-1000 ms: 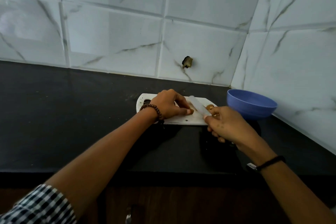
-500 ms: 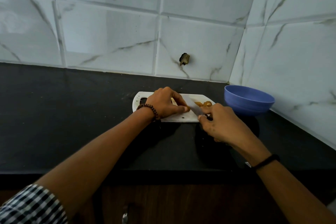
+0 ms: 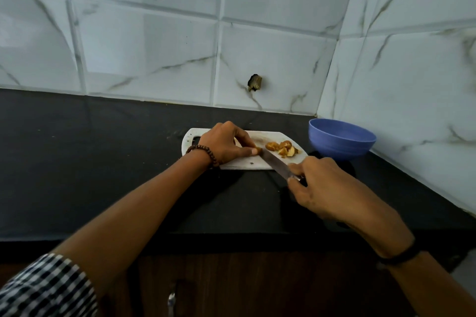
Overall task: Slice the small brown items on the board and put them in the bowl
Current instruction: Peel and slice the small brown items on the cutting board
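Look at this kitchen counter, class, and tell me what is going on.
A person is mid-slice on a white cutting board. The left hand pinches one brown item while the right hand grips a knife, its blade set against that item. A heap of cut pieces lies on the board's right part. The blue bowl stands beside the board; no pieces show in it.

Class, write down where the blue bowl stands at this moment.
In the head view the blue bowl stands on the black counter at the right, just right of the white cutting board, close to the right-hand tiled wall.
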